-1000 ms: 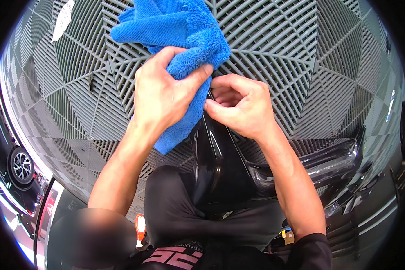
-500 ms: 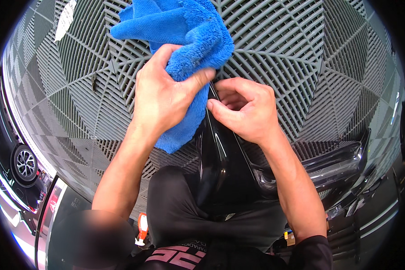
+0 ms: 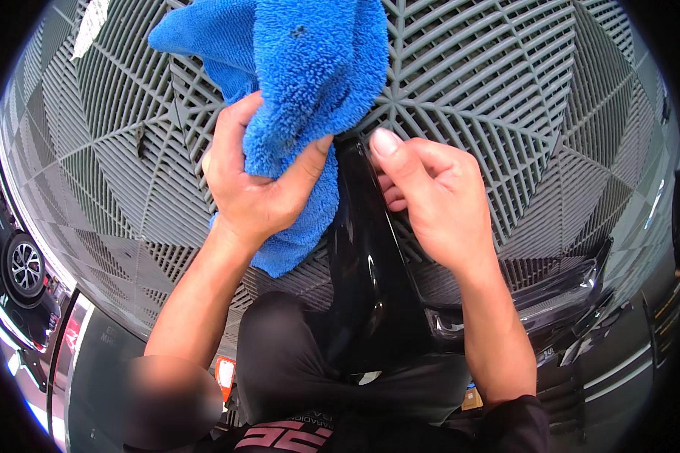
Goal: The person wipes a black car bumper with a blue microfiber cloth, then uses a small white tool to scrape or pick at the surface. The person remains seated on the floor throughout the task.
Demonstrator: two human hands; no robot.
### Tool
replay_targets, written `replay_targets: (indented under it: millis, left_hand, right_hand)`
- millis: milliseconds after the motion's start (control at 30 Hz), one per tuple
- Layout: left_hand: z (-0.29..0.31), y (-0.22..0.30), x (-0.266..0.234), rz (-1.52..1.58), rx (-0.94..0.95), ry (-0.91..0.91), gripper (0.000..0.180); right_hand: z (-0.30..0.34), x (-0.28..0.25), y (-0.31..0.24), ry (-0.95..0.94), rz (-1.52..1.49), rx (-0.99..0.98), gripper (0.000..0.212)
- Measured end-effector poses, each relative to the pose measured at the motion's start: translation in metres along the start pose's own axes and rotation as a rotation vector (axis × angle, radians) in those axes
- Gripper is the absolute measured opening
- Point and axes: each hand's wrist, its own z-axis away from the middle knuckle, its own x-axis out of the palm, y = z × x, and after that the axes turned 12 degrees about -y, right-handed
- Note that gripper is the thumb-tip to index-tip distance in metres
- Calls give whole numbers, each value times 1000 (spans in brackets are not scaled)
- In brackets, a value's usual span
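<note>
My left hand [image 3: 257, 189] was closed around a thick blue microfibre cloth [image 3: 302, 83], fingers curled into the pile and my thumb pressed along its lower fold. Most of the cloth bunched above my knuckles toward the top of the view, and a smaller flap hung below my palm, against the glossy black panel [image 3: 366, 279].

That panel stood on its narrow edge between my two hands, running from my lap up to a blunt top end just beside my left thumb. Its left edge touched the cloth; its right edge lay under my right hand [image 3: 434, 204]. My right fingers were closed on that edge, thumb stretched upward along the panel's top corner, the other fingers folded against the far side where I could not see their tips.

Behind everything was the grey ribbed grating [image 3: 551, 113], its slats fanning out in triangles. To the right of my right hand the grating lay open well out to the rim of the view, and to the left of my left wrist there was likewise a wide bare stretch of it. Above, the cloth crowded nearly to the top edge.

Low on the right a dark lamp housing [image 3: 559, 287] sat close to my right forearm. At the far left edge a car wheel [image 3: 24, 266] showed, well apart from both hands.
</note>
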Motion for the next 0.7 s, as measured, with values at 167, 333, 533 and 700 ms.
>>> replay_targets:
  millis: [167, 333, 533, 700]
  left_hand:
    - [-3, 3, -2, -84, 63, -13, 53]
    - [-3, -2, -2, -113, 74, -3, 55]
    - [-2, 0, -3, -128, 55, -19, 55]
    - [0, -4, -2, -98, 36, -25, 56]
  right_hand:
    - [-1, 7, -14, 28, 142, 80, 42]
    - [3, 2, -5, -45, -19, 52, 29]
    - [-2, 3, -9, -15, 24, 78, 28]
    - [-6, 1, -14, -15, 69, 138, 28]
